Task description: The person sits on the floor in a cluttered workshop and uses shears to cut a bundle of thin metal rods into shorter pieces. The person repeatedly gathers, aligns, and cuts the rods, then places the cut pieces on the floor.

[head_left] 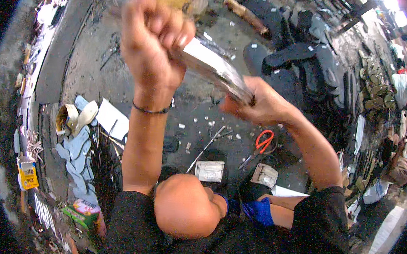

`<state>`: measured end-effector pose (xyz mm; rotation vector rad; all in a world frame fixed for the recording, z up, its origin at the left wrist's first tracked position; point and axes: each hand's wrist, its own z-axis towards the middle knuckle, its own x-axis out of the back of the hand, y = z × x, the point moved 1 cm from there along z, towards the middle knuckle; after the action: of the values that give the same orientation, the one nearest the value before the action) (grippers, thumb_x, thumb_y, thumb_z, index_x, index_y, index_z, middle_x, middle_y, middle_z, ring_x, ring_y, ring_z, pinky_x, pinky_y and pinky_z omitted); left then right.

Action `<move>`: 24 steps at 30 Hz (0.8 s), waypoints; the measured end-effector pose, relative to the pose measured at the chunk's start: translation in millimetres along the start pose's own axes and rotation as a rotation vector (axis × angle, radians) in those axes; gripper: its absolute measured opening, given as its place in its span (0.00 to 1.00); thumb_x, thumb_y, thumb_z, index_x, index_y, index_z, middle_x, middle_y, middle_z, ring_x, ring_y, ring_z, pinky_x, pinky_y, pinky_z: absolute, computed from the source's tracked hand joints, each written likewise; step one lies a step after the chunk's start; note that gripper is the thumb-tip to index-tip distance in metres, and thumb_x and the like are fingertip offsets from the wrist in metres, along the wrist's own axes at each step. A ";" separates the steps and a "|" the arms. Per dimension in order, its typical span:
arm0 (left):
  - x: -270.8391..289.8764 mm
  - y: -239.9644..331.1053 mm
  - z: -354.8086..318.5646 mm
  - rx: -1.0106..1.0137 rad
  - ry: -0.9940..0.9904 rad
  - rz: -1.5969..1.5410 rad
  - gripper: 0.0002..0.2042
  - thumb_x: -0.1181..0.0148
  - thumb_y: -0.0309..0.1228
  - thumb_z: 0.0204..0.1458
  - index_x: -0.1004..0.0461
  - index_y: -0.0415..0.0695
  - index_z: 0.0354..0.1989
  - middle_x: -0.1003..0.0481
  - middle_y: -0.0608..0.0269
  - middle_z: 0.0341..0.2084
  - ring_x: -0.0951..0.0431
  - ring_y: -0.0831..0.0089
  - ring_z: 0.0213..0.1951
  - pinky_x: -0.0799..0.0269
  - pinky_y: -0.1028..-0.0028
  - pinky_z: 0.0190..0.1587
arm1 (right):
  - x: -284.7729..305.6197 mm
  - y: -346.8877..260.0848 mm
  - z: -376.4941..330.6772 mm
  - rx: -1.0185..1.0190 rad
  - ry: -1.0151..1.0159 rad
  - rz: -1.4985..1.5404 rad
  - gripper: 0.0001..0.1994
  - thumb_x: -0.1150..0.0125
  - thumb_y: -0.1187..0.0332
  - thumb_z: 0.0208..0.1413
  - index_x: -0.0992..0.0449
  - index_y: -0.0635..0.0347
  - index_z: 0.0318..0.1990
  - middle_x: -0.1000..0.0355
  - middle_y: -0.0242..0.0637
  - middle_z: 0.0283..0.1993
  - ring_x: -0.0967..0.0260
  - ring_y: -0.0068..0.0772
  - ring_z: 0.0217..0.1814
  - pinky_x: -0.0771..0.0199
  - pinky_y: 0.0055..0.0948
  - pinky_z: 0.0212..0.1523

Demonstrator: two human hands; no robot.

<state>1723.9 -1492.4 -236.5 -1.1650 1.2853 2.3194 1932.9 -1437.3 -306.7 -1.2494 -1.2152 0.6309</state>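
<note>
Both my arms reach up over the dark work surface [204,122]. Between my hands is a long flat piece [212,64] with a bright white face and a darker edge; blur hides its exact kind. My right hand [262,103] wraps round its lower right end. At the upper left end, the curled fingers of my left hand [155,38] press against it, smeared by motion. Behind the left hand lies a yellowish-brown object [186,2]. Below the piece are orange-handled scissors [263,143] and a thin metal rod [205,149].
Dark sole-shaped pieces [307,63] crowd the right, near a wooden roller [245,15]. Blue-grey sole shapes [76,152] and a white sheet [113,119] lie left. Two whitish packets [209,171] sit in front. A yellow box [28,173] stands far left; footwear [378,89] is heaped far right.
</note>
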 end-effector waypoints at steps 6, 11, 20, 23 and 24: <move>117.9 -73.5 -177.0 0.694 0.893 0.060 0.18 0.48 0.43 0.59 0.40 0.55 0.18 0.48 0.78 0.10 0.47 0.84 0.11 0.48 0.79 0.15 | -113.1 127.9 -8.8 0.065 -0.144 -0.343 0.14 0.42 0.58 0.54 0.22 0.55 0.42 0.27 0.39 0.37 0.29 0.41 0.42 0.29 0.39 0.43; 151.2 -81.0 -235.4 0.673 0.950 0.241 0.19 0.42 0.42 0.56 0.41 0.54 0.17 0.44 0.77 0.10 0.45 0.84 0.10 0.48 0.79 0.13 | -191.2 204.0 -11.8 0.437 -0.341 -0.765 0.09 0.43 0.67 0.47 0.23 0.53 0.38 0.33 0.31 0.43 0.38 0.35 0.49 0.33 0.35 0.48; 169.7 -101.9 -218.3 0.629 0.838 0.231 0.16 0.32 0.35 0.49 0.27 0.45 0.44 0.32 0.71 0.20 0.38 0.85 0.14 0.40 0.81 0.16 | -118.7 162.9 -15.0 -0.428 0.248 0.109 0.09 0.45 0.73 0.58 0.27 0.63 0.46 0.25 0.42 0.38 0.25 0.36 0.38 0.25 0.31 0.37; 173.5 -108.4 -218.1 0.567 0.791 0.222 0.20 0.31 0.35 0.48 0.28 0.43 0.47 0.26 0.65 0.28 0.36 0.86 0.16 0.38 0.82 0.16 | -127.0 141.4 -24.5 -0.483 0.141 0.513 0.14 0.44 0.73 0.58 0.27 0.62 0.52 0.25 0.35 0.39 0.28 0.21 0.37 0.25 0.25 0.36; 173.4 -109.6 -217.1 0.533 0.744 0.198 0.21 0.31 0.35 0.48 0.29 0.42 0.48 0.24 0.63 0.31 0.35 0.86 0.16 0.38 0.82 0.17 | -132.6 136.3 -27.3 -0.385 0.073 0.471 0.13 0.44 0.73 0.59 0.26 0.63 0.51 0.25 0.36 0.39 0.28 0.21 0.34 0.25 0.25 0.35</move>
<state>1785.1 -1629.0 -494.9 -1.8098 2.1638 1.4801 1950.5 -1528.6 -474.8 -1.8976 -1.0121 0.7000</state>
